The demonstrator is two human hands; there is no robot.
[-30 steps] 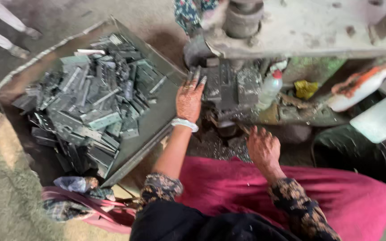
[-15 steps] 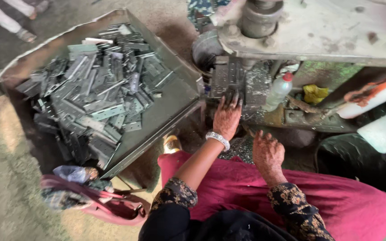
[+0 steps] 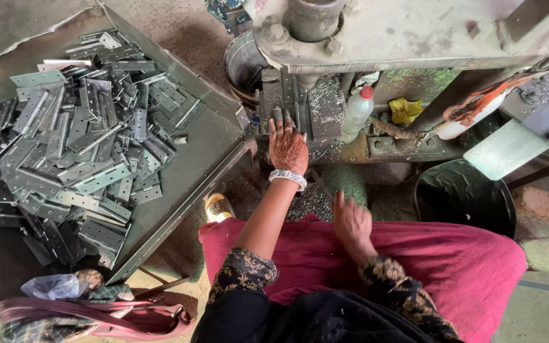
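Left hand [image 3: 288, 145] is stretched far forward, fingers spread and lying flat on the grey metal plate [image 3: 285, 100] at the press bed, fingertips right under the machine's overhanging arm [image 3: 414, 35]. Tight spot there: the arm closes in from above, a round metal bucket [image 3: 241, 63] sits just to the left, and a plastic bottle with a red cap [image 3: 356, 113] stands just to the right. Whether the fingers are pressing a loose piece or only the bed, hard to say from this angle.

Right hand [image 3: 351, 222] hangs low and near, just above the red lap [image 3: 414, 260], fingers curled loosely together, holding nothing visible; it's a bit blurred.

Over on the left, the big metal tray [image 3: 192, 159] carries a heap of hinges [image 3: 71, 140], its near-right edge running diagonally close to the left forearm. Open floor with metal shavings [image 3: 316, 202] lies between the tray edge and the black tub [image 3: 462, 197] on the right.
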